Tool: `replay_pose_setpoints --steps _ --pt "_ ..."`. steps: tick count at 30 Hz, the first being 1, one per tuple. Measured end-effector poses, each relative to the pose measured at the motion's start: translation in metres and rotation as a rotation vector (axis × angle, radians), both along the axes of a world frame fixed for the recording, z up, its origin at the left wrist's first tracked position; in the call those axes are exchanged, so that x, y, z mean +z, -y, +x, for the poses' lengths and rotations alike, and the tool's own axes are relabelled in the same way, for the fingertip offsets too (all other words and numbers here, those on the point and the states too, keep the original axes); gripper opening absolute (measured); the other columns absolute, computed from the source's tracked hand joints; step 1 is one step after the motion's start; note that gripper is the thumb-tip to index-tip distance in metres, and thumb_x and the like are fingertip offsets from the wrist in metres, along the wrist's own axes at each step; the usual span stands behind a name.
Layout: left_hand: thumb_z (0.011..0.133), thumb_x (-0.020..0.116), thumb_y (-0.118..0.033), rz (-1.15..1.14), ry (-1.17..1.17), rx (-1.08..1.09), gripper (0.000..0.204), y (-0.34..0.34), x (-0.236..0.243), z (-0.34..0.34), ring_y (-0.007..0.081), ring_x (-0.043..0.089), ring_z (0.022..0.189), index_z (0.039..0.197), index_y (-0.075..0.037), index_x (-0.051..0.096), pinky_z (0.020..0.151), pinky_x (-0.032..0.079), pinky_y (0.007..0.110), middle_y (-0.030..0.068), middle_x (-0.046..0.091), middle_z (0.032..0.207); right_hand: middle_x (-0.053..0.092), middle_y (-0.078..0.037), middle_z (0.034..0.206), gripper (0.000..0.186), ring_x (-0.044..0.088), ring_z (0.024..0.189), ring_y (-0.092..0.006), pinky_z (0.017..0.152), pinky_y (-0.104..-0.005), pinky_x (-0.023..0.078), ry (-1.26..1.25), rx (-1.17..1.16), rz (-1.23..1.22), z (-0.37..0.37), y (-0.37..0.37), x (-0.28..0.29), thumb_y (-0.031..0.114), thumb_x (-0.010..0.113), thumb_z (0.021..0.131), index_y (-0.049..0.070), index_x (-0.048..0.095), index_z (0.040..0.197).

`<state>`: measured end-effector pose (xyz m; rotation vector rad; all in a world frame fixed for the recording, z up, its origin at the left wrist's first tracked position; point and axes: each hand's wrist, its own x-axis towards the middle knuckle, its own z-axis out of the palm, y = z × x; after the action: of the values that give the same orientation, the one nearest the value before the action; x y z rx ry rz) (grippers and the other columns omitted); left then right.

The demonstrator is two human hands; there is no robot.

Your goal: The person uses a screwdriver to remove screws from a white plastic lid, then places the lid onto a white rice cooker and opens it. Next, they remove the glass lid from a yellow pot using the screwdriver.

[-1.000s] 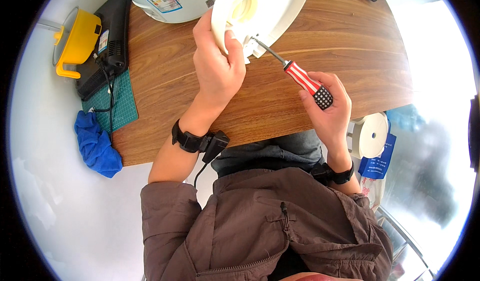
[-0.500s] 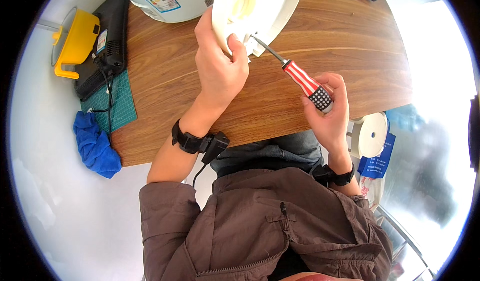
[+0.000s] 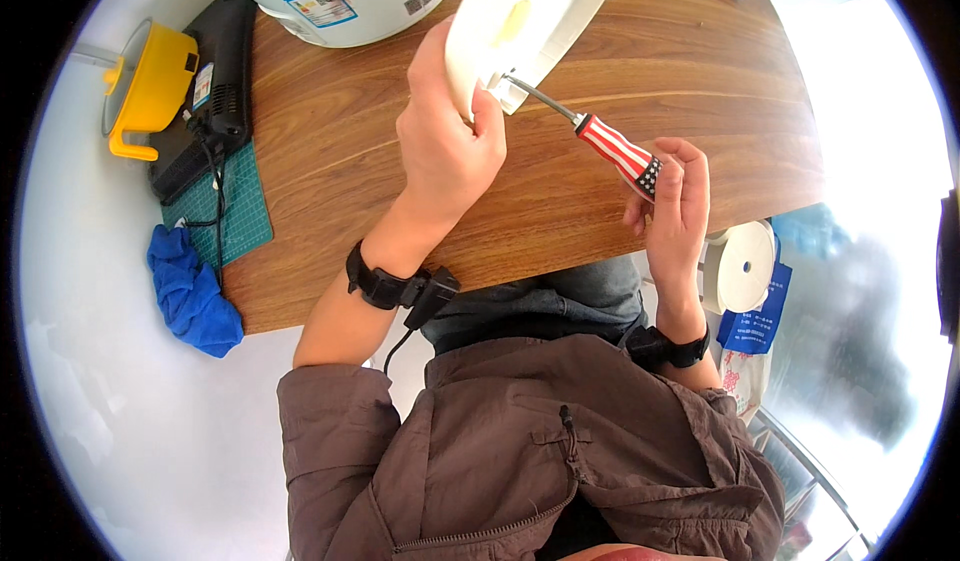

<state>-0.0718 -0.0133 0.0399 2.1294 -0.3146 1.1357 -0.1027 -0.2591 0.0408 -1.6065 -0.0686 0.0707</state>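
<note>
My left hand [image 3: 452,131] is closed on the near left edge of a white plastic lid-like part [image 3: 560,31], holding it tilted above the table. A yellowish round spot shows on its inner face. My right hand [image 3: 680,186] grips the handle end of a screwdriver [image 3: 615,151] with a red-and-white striped, star-patterned handle. Its metal shaft points up and left, and the tip meets a small fitting at the part's near edge, close to my left thumb. Whether a screw sits under the tip is too small to tell.
On the wooden table [image 3: 370,181], a white bucket-like container [image 3: 350,6] stands at the back left. Left are a black device [image 3: 225,81], a yellow pot [image 3: 160,76], a green cutting mat [image 3: 240,201] and a blue cloth [image 3: 190,291]. A white spool [image 3: 742,266] sits beyond the right edge.
The white part has shifted slightly right and turned more edge-on with my left hand. My right hand has changed its hold on the screwdriver handle, fingers now higher around its end.
</note>
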Motion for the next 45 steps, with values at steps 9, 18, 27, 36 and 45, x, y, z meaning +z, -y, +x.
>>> replay_pose_setpoints --steps 9,18,27,36,45 --pt "0.095 0.060 0.000 0.006 -0.078 0.009 0.054 0.001 0.000 -0.005 0.0284 0.064 0.112 0.143 0.008 0.037 0.093 0.054 0.036 0.0237 0.056 0.128 0.060 -0.006 0.100 0.031 0.054 0.061 -0.0060 0.051 -0.0191 0.041 -0.051 -0.044 0.019 0.002 -0.004 0.003 0.020 0.046 0.110 0.003 0.042 0.136" --pt "0.093 0.060 0.002 -0.007 -0.103 -0.001 0.055 0.004 0.003 -0.008 0.0297 0.064 0.111 0.143 0.008 0.037 0.093 0.054 0.037 0.0244 0.056 0.130 0.060 -0.006 0.093 0.033 0.053 0.058 -0.0054 0.048 -0.0192 0.039 -0.103 -0.085 0.064 0.005 -0.005 -0.004 0.025 0.049 0.110 0.005 0.045 0.135" --pt "0.088 0.060 0.007 0.037 -0.020 0.031 0.060 0.003 0.002 -0.004 0.0365 0.072 0.100 0.144 0.006 0.037 0.077 0.060 0.037 0.0252 0.060 0.132 0.059 -0.006 0.094 0.034 0.053 0.060 -0.0066 0.049 -0.0201 0.041 -0.142 -0.052 0.128 0.003 -0.004 -0.004 0.020 0.054 0.107 0.004 0.044 0.135" --pt "0.093 0.060 0.002 0.003 -0.102 0.013 0.055 0.003 -0.001 -0.007 0.0308 0.062 0.114 0.143 0.009 0.037 0.096 0.052 0.037 0.0243 0.053 0.134 0.061 -0.009 0.099 0.035 0.056 0.065 -0.0082 0.052 -0.0207 0.043 -0.218 -0.023 0.155 0.007 -0.002 -0.005 0.024 0.050 0.108 0.004 0.043 0.136" --pt "0.090 0.060 0.005 0.053 -0.028 0.032 0.058 0.001 0.000 -0.003 0.0358 0.072 0.098 0.143 0.007 0.037 0.075 0.061 0.037 0.0257 0.058 0.134 0.064 -0.010 0.100 0.036 0.057 0.064 -0.0078 0.052 -0.0202 0.044 -0.194 0.019 0.189 0.007 0.003 -0.012 0.025 0.051 0.109 0.004 0.043 0.136"
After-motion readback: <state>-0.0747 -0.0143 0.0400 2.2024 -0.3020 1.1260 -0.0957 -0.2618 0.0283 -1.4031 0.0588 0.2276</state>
